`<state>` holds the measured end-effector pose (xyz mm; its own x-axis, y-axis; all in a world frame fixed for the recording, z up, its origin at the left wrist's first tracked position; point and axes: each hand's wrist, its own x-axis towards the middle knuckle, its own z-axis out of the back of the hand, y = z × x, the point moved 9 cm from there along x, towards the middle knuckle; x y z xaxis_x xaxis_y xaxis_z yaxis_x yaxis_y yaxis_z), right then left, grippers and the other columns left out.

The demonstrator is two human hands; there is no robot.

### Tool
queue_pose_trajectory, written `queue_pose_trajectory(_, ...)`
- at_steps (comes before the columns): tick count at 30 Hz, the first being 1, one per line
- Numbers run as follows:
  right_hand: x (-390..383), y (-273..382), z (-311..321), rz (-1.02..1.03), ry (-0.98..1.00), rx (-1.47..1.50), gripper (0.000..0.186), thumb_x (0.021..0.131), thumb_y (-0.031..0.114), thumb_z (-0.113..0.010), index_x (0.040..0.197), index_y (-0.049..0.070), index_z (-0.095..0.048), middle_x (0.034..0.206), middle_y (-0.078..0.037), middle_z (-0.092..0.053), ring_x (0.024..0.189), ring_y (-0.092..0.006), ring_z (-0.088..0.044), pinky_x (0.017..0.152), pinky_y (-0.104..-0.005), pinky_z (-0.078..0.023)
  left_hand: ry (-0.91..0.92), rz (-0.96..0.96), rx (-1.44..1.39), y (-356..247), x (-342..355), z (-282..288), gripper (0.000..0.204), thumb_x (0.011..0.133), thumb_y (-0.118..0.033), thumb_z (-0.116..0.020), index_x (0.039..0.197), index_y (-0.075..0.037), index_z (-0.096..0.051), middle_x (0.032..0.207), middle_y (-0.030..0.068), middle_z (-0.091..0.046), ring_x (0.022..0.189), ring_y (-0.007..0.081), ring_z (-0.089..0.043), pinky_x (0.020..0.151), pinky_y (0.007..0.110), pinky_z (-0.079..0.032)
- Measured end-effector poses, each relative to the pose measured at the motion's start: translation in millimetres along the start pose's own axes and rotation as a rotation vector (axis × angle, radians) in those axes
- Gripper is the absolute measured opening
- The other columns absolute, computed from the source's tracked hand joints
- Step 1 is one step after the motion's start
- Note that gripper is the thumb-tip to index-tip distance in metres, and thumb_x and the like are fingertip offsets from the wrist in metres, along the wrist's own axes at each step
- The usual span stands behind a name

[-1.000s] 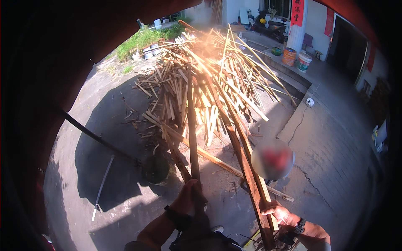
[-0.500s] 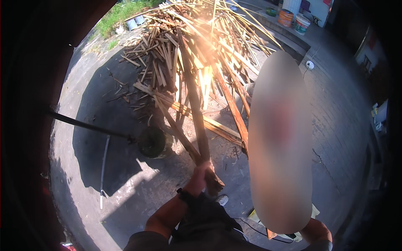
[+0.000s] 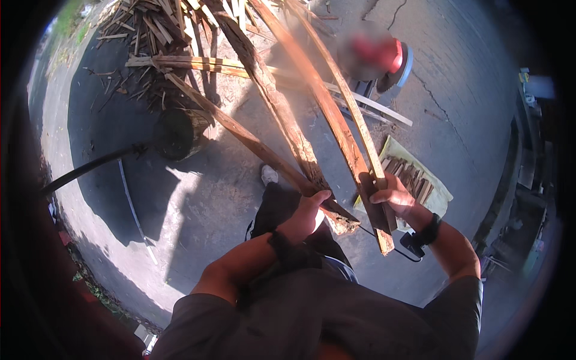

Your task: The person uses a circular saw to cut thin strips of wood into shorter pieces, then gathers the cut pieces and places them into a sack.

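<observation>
My left hand point(image 3: 307, 217) is wrapped round the near ends of two long wooden strips: a rough, splintered one point(image 3: 276, 105) and a narrower one point(image 3: 240, 129) slanting in from the left. My right hand point(image 3: 393, 197) grips a reddish-brown strip point(image 3: 336, 123) together with a thinner, paler strip point(image 3: 348, 96). The strips in both hands reach away toward the woodpile point(image 3: 162, 27), and some far ends run out of the picture. Between my two hands the near ends stand slightly apart.
A red power saw point(image 3: 391, 55) with a toothed blade stands beyond my right hand, partly blurred. Short wood pieces lie on a pale yellow sack point(image 3: 443, 193). At left are a stump point(image 3: 175, 135), a dark pole point(image 3: 90, 172) and a thin white rod point(image 3: 137, 210). A cable runs near my right wrist.
The view has swung down and right, so the pile sits higher and farther left. My right hand and its strips now show clear of the blurred patch. My left hand keeps its hold.
</observation>
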<state>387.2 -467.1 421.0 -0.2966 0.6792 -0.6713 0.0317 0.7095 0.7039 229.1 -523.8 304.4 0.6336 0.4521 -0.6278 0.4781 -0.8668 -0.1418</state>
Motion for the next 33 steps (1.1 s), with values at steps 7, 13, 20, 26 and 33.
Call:
queue_pose_trajectory(7,44.9,12.3,-6.4,0.114,-0.114,0.008,0.049,0.056,0.007,-0.066,0.102,-0.001,-0.051,0.085,-0.006,-0.055,0.077,-0.0150,-0.053,0.071,-0.0260,-0.045,0.113,0.153,-0.021,14.9,-37.0,-52.2,0.030,0.084,-0.012,-0.054,0.111,-0.001,-0.049,0.105,0.0057,-0.055,0.099,0.0172,-0.050,0.089,0.032,-0.039)
queue_pose_trajectory(13,59.2,-68.6,-1.4,-0.072,0.119,0.297,0.063,0.064,0.009,-0.064,0.122,0.002,-0.040,0.101,-0.014,-0.055,0.096,-0.0254,-0.056,0.088,-0.0364,-0.045,0.112,0.171,0.004,10.9,-47.2,-59.6,0.039,0.086,-0.014,-0.052,0.121,-0.002,-0.043,0.114,0.0066,-0.051,0.107,0.0177,-0.048,0.096,0.033,-0.036)
queue_pose_trajectory(20,19.1,-88.3,-58.9,-0.193,0.292,0.641,0.064,0.066,0.018,-0.068,0.121,0.000,-0.044,0.106,-0.012,-0.057,0.103,-0.0259,-0.054,0.090,-0.0406,-0.043,0.321,0.070,0.246,-5.7,-60.3,-75.7,0.031,0.095,-0.019,-0.040,0.116,0.000,-0.051,0.114,0.0075,-0.055,0.103,0.0161,-0.050,0.091,0.031,-0.038)
queue_pose_trajectory(26,1.7,-85.2,-71.5,-0.064,0.231,0.539,0.049,0.073,0.029,-0.069,0.104,-0.004,-0.052,0.092,-0.012,-0.060,0.080,-0.0187,-0.057,0.070,-0.0288,-0.047,0.121,0.329,0.420,15.6,-47.7,-56.9,0.035,0.092,-0.025,-0.046,0.118,-0.002,-0.051,0.112,0.0075,-0.057,0.103,0.0147,-0.052,0.091,0.031,-0.040)
queue_pose_trajectory(33,-3.2,-75.6,-74.7,-0.020,0.214,0.647,0.070,0.075,0.029,-0.069,0.127,-0.002,-0.035,0.119,-0.016,-0.048,0.103,-0.0260,-0.052,0.086,-0.0383,-0.046,0.166,0.105,0.591,-20.3,-41.1,-83.6,0.028,0.083,-0.027,-0.059,0.101,-0.005,-0.061,0.076,0.0014,-0.060,0.064,0.0074,-0.053,0.051,0.021,-0.039)
